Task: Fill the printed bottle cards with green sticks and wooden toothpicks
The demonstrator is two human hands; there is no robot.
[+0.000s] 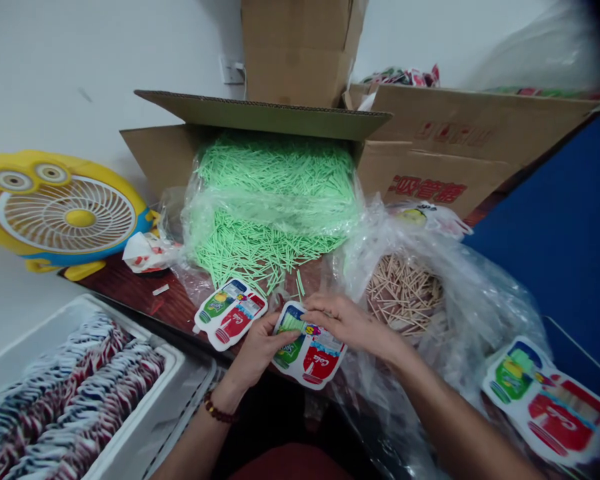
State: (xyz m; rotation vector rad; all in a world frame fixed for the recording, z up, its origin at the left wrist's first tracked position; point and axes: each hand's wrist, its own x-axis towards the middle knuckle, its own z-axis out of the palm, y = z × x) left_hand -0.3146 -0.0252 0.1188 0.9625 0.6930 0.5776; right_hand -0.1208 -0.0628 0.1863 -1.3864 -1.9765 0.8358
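My left hand (260,347) grips a white packet (323,360) by its left side, thumb on the front. The packet is printed with a green bottle and a red cola bottle, and light green sticks show in its green half. Bent over the packet's top edge, my right hand (337,320) presses its fingers together there; whether a stick is between them cannot be seen. A similar packet (233,313) lies just left of my hands. Beyond them, loose light green sticks (265,247) spill from a plastic-lined cardboard box (260,117). Tan sticks (405,293) lie in clear plastic at the right.
A white foam box (167,380) at lower left holds rows of packets. A yellow cartoon fan (80,217) stands at left. Another packet (550,400) lies at lower right. More cardboard boxes (430,147) and crumpled clear plastic (480,293) stand around the table.
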